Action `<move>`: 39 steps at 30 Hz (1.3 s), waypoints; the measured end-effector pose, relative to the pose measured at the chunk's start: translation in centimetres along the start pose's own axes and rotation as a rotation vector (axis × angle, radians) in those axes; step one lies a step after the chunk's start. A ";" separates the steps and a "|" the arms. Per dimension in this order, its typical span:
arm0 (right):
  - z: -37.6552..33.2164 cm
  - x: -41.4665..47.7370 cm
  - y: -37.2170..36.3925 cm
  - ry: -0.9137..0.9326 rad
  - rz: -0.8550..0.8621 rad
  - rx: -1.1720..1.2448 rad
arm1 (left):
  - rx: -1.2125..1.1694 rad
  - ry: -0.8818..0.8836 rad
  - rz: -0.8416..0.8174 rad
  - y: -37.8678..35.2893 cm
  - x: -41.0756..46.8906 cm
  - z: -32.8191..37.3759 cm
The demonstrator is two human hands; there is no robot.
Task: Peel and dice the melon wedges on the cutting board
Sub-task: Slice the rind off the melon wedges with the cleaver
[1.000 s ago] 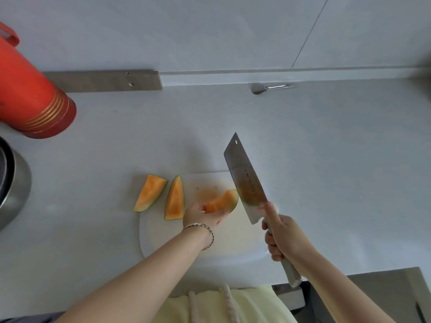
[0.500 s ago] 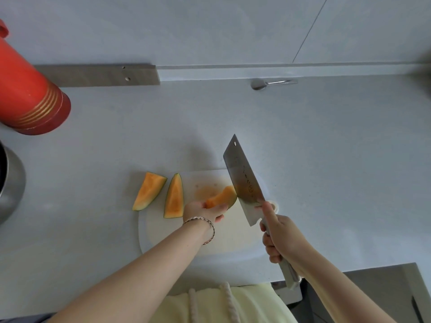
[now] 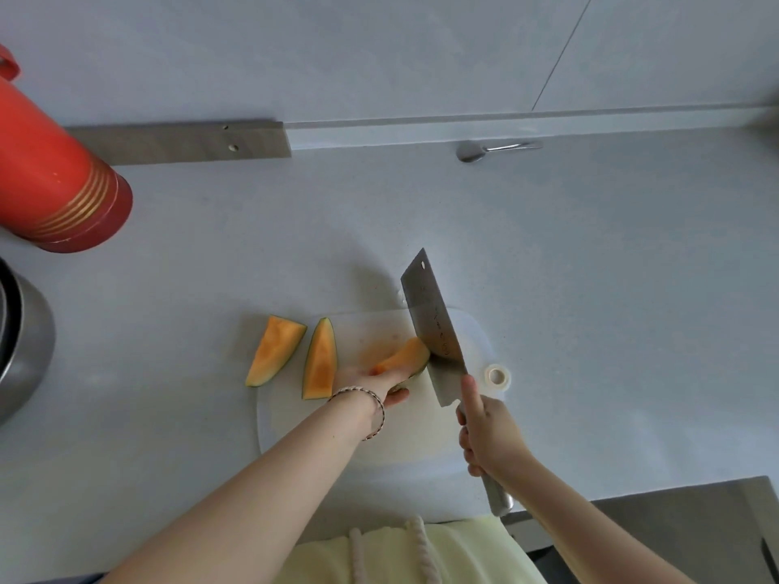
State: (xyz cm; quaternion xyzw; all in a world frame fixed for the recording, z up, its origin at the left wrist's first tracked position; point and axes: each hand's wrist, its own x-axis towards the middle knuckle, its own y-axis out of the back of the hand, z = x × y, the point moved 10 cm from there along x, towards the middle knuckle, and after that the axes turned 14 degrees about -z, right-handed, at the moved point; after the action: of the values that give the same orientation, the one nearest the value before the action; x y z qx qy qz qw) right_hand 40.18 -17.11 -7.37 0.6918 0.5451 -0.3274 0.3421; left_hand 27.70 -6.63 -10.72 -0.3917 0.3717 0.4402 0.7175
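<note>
My left hand (image 3: 375,383) grips an orange-fleshed, green-skinned melon wedge (image 3: 404,358) near the middle of the white round-cornered plastic cutting board (image 3: 421,436), fingers (image 3: 396,398) closed on its six o'clock end. My right hand (image 3: 489,436) is wrapped round the handle of a broad rectangular steel cleaver (image 3: 434,330), forefinger stretched up towards the blade. The blade touches the wedge's three o'clock end, its tip pointing to eleven o'clock.

A second melon wedge (image 3: 320,360) lies on the board at nine o'clock of my left hand. A third wedge (image 3: 276,349) lies beyond it at the board's rim; I cannot tell whether it rests on the board or the pale grey worktop (image 3: 590,288).

A red cylindrical flask with gold bands (image 3: 50,183) stands at ten o'clock, a steel pot (image 3: 25,343) at nine o'clock, and a metal spoon (image 3: 484,149) at one o'clock by the wall.
</note>
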 end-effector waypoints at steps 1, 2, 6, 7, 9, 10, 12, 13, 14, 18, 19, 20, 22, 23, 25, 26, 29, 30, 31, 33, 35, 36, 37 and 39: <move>0.2 0.3 -0.1 0.015 0.024 0.018 | -0.015 0.001 -0.009 -0.2 -0.1 -0.1; 0.4 0.5 -0.1 0.027 0.038 0.057 | -0.040 0.002 -0.010 -0.4 -0.1 -0.4; 0.5 0.7 0.0 0.054 0.008 0.319 | -0.144 0.011 0.019 -0.4 -0.2 -1.7; 0.4 0.6 0.3 0.052 -0.003 0.367 | -0.165 0.004 0.034 -0.1 -0.2 -1.9; 0.3 0.2 1.3 0.041 -0.012 0.399 | -0.115 -0.018 0.048 0.6 0.1 -1.9; 0.3 0.0 2.0 0.040 -0.012 0.379 | -0.041 -0.040 0.054 0.9 0.2 -1.7; 0.4 -0.4 3.7 0.048 -0.005 0.272 | 0.122 -0.121 0.096 1.4 0.1 -0.5; 0.4 -0.6 4.5 0.052 -0.001 0.196 | 0.193 -0.163 0.123 1.7 -0.1 0.1; 0.4 -0.8 5.1 0.054 0.000 0.117 | 0.254 -0.195 0.143 1.9 -0.2 0.8; 0.1 -1.4 5.3 0.042 -0.047 0.040 | 0.577 -0.244 0.158 1.6 -1.0 2.7; 0.0 -1.6 5.1 0.040 -0.051 0.055 | 0.708 -0.236 0.143 1.2 -1.2 2.8; -0.1 -1.7 4.9 0.041 -0.047 0.065 | 0.817 -0.229 0.119 0.7 -1.4 2.8; -0.4 -2.0 4.7 0.050 -0.036 0.075 | 0.934 -0.235 0.069 0.0 -1.9 2.6; -0.6 -2.1 4.6 0.055 -0.033 0.069 | 1.006 -0.247 0.069 -0.2 -2.1 2.7; -1.2 -2.2 4.5 0.059 -0.035 0.036 | 1.226 -0.290 0.132 -0.4 -2.4 3.7; -1.6 -2.2 4.4 0.059 -0.040 0.018 | 1.283 -0.306 0.168 -0.3 -2.5 4.2; -2.3 -2.2 4.1 0.057 -0.046 -0.038 | 1.124 -0.259 0.130 0.1 -1.4 4.0; -2.4 -2.1 4.0 0.051 -0.042 -0.052 | 0.983 -0.210 0.102 0.3 -0.9 3.5; -2.4 -2.0 3.9 0.041 -0.037 -0.058 | 0.836 -0.158 0.089 0.5 -0.5 3.0; -2.2 -1.9 3.7 0.009 -0.030 -0.051 | 0.645 -0.072 0.076 0.5 0.1 1.8; -1.9 -1.8 3.5 -0.020 -0.030 -0.041 | 0.528 -0.014 0.026 -0.1 0.7 0.8; -1.8 -1.8 3.5 -0.028 -0.028 -0.041 | 0.474 0.021 -0.020 -0.6 0.9 0.1; -1.8 -1.8 3.6 -0.031 -0.022 -0.047 | 0.441 0.051 -0.067 -1.2 1.0 -0.5; -1.8 -2.0 4.2 -0.027 -0.001 -0.087 | 0.450 0.059 -0.113 -1.7 1.0 -1.2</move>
State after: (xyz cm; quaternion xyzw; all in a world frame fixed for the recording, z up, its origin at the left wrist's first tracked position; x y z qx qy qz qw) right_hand 44.05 -17.41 -4.28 0.6716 0.5545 -0.3129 0.3790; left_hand 29.41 -7.88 -11.68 -0.2545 0.4586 0.2935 0.7992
